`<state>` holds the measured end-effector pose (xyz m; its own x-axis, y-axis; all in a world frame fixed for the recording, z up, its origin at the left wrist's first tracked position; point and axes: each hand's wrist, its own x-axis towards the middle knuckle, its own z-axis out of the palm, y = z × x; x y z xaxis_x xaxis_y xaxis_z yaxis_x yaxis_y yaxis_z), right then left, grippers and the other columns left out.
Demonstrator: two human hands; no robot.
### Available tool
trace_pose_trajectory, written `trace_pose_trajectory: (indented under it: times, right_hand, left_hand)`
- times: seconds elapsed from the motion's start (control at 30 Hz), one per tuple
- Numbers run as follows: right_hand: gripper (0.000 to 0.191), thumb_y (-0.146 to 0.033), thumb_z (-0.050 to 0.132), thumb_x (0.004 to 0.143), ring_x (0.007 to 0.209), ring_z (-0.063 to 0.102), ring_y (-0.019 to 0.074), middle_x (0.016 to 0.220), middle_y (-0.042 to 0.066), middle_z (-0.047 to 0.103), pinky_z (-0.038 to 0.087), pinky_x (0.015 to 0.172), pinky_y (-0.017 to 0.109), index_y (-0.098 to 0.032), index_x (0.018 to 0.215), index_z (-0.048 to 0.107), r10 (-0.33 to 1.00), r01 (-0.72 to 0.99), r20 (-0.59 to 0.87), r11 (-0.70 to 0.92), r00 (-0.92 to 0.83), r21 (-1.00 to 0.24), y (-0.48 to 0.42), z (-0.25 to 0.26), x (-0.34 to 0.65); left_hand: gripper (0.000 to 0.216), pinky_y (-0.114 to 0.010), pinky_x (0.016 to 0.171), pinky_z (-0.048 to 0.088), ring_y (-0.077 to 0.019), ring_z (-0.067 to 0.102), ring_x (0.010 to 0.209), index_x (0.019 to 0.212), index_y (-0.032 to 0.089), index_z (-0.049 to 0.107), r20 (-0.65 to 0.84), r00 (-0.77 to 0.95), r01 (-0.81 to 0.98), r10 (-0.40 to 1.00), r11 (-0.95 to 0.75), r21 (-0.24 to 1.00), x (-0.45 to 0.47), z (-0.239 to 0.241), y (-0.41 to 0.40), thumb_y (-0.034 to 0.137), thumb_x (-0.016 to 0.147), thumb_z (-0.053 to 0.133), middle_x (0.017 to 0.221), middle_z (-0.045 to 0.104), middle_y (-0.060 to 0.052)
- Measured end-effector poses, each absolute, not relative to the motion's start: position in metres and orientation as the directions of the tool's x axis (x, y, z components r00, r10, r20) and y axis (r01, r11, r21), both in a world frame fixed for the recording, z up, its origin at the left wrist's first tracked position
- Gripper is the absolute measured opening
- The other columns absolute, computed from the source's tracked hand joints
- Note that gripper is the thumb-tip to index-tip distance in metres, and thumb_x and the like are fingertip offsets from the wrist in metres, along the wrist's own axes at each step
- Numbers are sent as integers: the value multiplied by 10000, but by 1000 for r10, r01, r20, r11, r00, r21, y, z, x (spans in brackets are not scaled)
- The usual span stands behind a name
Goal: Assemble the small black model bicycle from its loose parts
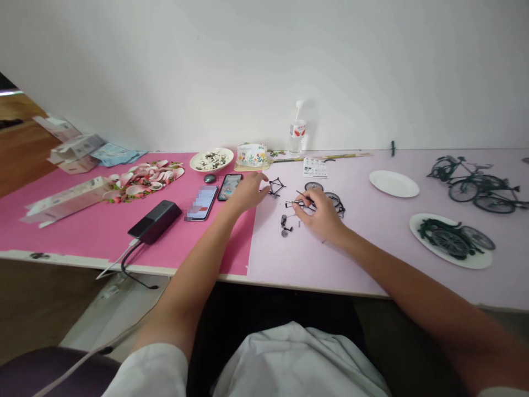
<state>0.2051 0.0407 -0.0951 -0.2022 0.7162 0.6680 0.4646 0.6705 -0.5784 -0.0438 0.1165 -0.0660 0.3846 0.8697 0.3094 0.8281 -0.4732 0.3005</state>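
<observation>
My left hand (pixel 250 190) is over the seam of the pink and pale mats, thumb and fingers apart. Just right of its fingertips lies a small black model bicycle frame (pixel 278 186); I cannot tell whether they touch it. My right hand (pixel 321 216) pinches a thin dark rod (pixel 305 196), its kind too small to make out, above a small black part (pixel 289 204). Behind and beside that hand lie a model wheel (pixel 314 186) and another wheel (pixel 334 199), partly hidden by the hand. Small dark parts (pixel 284 221) are scattered in front.
Two phones (pixel 204 203), a black power bank (pixel 155 221) and pink loose pieces (pixel 144 179) are at left. A bowl (pixel 193 164), a bottle (pixel 297 132) and an instruction sheet (pixel 315 168) stand behind. Rightward are an oval plate (pixel 394 183), another plate (pixel 481 261) with model bicycle parts, and model bicycles (pixel 475 187).
</observation>
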Motion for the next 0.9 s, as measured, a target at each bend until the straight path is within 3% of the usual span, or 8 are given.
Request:
trace_pose_trajectory:
  times: [0.13, 0.3, 0.6, 0.9]
  right_hand:
    - [314, -234, 677, 900, 834, 600, 235, 761, 0, 534, 530, 757, 368, -277, 775, 392, 712, 475, 672, 672, -203, -568, 41, -97, 204]
    - [301, -242, 688, 901, 852, 622, 237, 780, 3, 554, 538, 769, 376, -277, 783, 412, 712, 481, 677, 667, -186, -569, 42, -100, 203]
    - [308, -274, 691, 909, 895, 638, 243, 820, 19, 597, 546, 813, 398, -274, 779, 412, 744, 484, 641, 639, -190, -598, 43, -102, 204]
    - [360, -266, 716, 881, 865, 649, 241, 800, 16, 635, 535, 798, 382, -278, 766, 376, 776, 504, 609, 597, -166, -624, 41, -100, 204]
  left_hand:
    - [367, -484, 1160, 463, -310, 589, 1335, 1339, 198, 648, 230, 469, 803, 853, -520, 292, -26, -87, 115, 262, 1000, 523, 1442, 620, -156]
    - [451, -490, 1158, 454, -313, 568, 1363, 1433, 207, 597, 143, 437, 852, 888, -459, 253, -26, -99, 119, 202, 997, 481, 1512, 580, -161]
    - [342, -390, 1032, 518, -295, 654, 1203, 1227, 192, 743, 120, 421, 874, 899, -438, 210, -26, -90, 118, 139, 973, 522, 1273, 711, -141]
    - [285, -388, 971, 544, -299, 678, 1151, 1144, 167, 765, 158, 376, 875, 913, -406, 264, -24, -86, 117, 107, 952, 562, 1182, 746, -140]
